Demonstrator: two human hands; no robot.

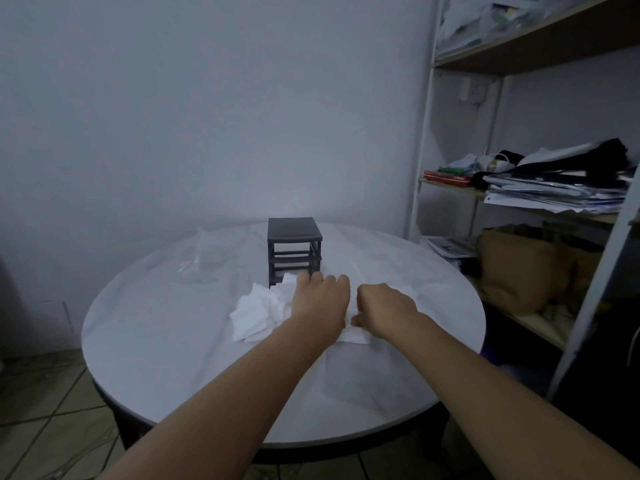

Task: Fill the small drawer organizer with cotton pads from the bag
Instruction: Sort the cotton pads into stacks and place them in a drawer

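Observation:
A small dark grey drawer organizer stands upright near the middle of the round table. In front of it lies a loose heap of white square cotton pads. My left hand rests on the heap with its fingers curled down over the pads, knuckles close to the organizer's base. My right hand is curled just to its right, pinching white pads at the heap's near edge. A clear plastic bag lies crumpled to the left of the organizer. The fingertips of both hands are hidden.
The table has a pale top with a thin plastic cover. A shelf unit with stacked papers and a brown paper bag stands close on the right. A plain wall is behind, tiled floor below left.

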